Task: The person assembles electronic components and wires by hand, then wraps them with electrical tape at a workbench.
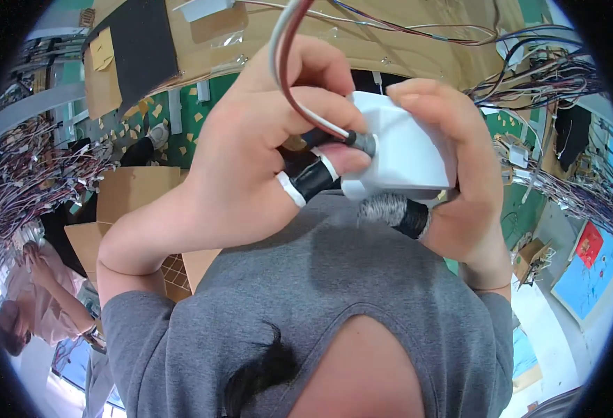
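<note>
White plastic connector block (400,150) sits centre-right of frame, held up close to the camera, w/ a grey shirt (334,279) right below it.

Around it: big cardboard sheet (362,49) across the top, w/ a black panel (139,49) at upper left and loose thin wires (418,29) running over the cardboard. Tangled wire bundles (21,188) fill the left edge; more bundles (550,76) at upper right. Green surface (181,122) behind the hands, dotted w/ small tan paper scraps. Another person (38,292) in a pink top at lower left, well apart. Cardboard boxes (132,195) left of centre. Nothing stands between camera and block except the hands themselves; the thumbs hide part of its front and top.

Left hand (251,160): fingers closed, thumb and forefinger pinched on a small grey round plug (363,143) at the end of a red-and-white wire (289,63); plug touches the block's left face. The wire loops up over the hand and out the top of frame. Lower fingers curl around a black cable section w/ white tape bands (306,182).

Right hand (460,181): fingers clamped on the block, thumb lying across its top edge, the rest wrapped round the far side.

Block looks boxy, matte white, angled faces, slightly tilted. Under it a grey braided sleeve w/ black tape (393,212) comes out, touching the right palm.
</note>
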